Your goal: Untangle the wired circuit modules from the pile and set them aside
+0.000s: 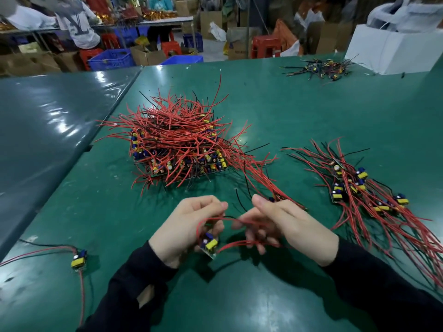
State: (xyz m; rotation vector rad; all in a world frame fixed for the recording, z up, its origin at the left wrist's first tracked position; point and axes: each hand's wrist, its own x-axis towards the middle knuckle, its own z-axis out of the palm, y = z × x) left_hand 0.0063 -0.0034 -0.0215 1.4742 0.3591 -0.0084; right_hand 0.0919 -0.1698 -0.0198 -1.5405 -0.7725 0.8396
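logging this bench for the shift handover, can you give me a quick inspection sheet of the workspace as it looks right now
surface: green table mat, shiny, pale specks here and there
job's things: big tangled pile of red-wired modules at centre; sorted bunch on the right; one module held in front
clutter: single module near the left edge; small heap of scraps far right
grippers: left hand grips the held module; right hand curls round its red wires
cables: red and black leads trail from the pile toward the right hand; none seen hanging off the table
surroundings: white box on the far right corner; blue crates, red stools, cardboard boxes and people at another table behind
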